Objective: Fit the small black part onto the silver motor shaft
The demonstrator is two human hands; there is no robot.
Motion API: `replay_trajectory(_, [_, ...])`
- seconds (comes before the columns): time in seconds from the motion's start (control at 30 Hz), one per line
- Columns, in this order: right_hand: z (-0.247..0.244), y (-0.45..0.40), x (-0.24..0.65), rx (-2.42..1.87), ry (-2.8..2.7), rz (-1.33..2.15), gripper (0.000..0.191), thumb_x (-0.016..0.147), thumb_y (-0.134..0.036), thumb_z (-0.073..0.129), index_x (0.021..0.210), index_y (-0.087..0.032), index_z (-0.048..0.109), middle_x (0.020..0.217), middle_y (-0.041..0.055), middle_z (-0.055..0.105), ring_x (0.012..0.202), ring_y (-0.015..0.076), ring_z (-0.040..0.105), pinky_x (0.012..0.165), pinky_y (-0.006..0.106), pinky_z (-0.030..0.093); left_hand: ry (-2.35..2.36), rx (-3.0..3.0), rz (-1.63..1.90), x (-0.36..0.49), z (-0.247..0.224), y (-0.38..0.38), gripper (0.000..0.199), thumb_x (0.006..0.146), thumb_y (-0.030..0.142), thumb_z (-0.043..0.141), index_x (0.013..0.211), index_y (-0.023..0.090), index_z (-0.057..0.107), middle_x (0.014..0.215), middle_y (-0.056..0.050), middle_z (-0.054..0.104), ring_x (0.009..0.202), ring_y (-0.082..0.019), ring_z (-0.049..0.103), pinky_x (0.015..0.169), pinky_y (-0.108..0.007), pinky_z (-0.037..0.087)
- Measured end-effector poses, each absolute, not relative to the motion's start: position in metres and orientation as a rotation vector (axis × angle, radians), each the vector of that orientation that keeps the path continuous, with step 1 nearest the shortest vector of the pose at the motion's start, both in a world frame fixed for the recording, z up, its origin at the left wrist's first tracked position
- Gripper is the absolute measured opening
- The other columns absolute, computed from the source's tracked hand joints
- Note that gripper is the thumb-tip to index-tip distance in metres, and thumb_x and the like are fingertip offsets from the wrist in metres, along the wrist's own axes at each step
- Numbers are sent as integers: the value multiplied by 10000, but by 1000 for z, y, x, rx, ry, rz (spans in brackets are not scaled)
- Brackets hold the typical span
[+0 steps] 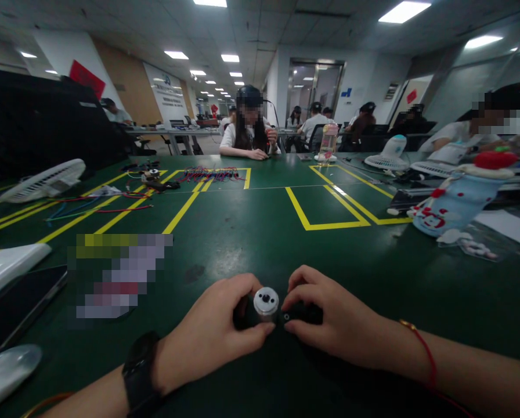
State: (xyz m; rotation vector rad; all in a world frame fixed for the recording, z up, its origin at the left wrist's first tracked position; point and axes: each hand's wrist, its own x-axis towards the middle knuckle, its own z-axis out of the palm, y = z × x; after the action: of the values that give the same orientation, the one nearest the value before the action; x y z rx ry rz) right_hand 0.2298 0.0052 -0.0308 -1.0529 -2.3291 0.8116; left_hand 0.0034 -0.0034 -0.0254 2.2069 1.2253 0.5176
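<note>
"Head view: how many pieces are in hand?"

"Two: one silver cylinder (266,310) and one small dark piece (286,317) with a pale ring at its end. The cylinder is between the hands, round face up."

"And the left hand (219,316)?"

"It extends from the lower left, one black watch (140,371) at the wrist; thumb and index finger pinch the cylinder's side."

"The right hand (336,316)?"

"It extends from the lower right, one red bracelet (429,354) at the wrist. Its fingers are curled and pinch the dark piece, mostly hidden, just beside the cylinder."

"Elsewhere on the surface (234,226)?"

"One pale mouse (7,374) at near left, one blue cup (464,200) at right."
</note>
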Motion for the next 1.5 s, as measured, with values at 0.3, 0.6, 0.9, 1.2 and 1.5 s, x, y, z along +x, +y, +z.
replay_trajectory(0.3, [-8,7,222,-899,-2137,691,141,833,-167,626,960,-207,671,969,28,528,883,143,539,724,252,468,1184,2227,535,8,-25,-4,168,812,322,666,907,220,572,786,30,585,680,-157,516,585,-262,344])
replay_trajectory(0.6, [-5,2,216,-983,-2190,690,144,833,-203,622,963,-229,679,995,17,525,868,142,546,746,276,457,1189,2262,544,13,-29,-2,164,819,332,658,901,212,582,789,17,597,692,-170,522,606,-273,357])
replay_trajectory(0.9, [-20,0,226,-999,-2008,939,158,843,-159,572,990,-209,604,896,9,547,728,128,517,611,253,429,1183,2221,531,9,-26,-3,150,800,293,658,899,215,576,794,20,601,683,-161,521,591,-260,361])
replay_trajectory(1.2, [-31,4,233,-1044,-1682,1314,150,888,-325,581,864,-177,588,691,-44,511,577,73,434,509,199,361,1190,2187,479,-10,-28,-1,131,777,227,631,829,206,512,781,28,554,687,-152,514,587,-251,378])
replay_trajectory(1.5, [-32,7,232,-1078,-1663,1319,170,885,-333,589,830,-172,598,662,-51,510,547,62,415,492,199,335,1190,2195,458,-12,-29,0,139,780,202,591,814,215,457,777,33,518,672,-149,488,572,-257,380])
